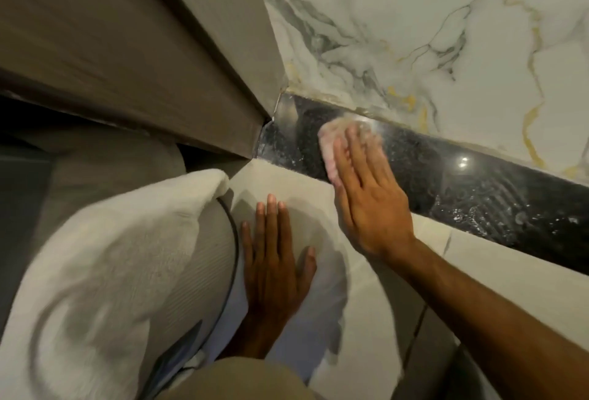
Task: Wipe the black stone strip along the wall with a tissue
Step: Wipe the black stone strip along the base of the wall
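Note:
A glossy black stone strip (pixel 462 189) runs diagonally along the foot of the white marble wall (pixel 414 33), from a corner at the left down to the right edge. My right hand (pixel 369 202) lies flat on the strip near its left end, fingers together, pressing a crumpled pale pink tissue (pixel 334 141) against the stone. Only the tissue's top and left edge show past my fingers. My left hand (pixel 274 259) rests palm down on the pale floor tile (pixel 366 320), fingers spread, holding nothing.
A brown wooden door frame (pixel 159 65) meets the strip's left end at the corner. A white towel (pixel 105 272) and a grey ribbed cushion (pixel 191 272) lie at the lower left beside my left hand. White specks dot the strip to the right.

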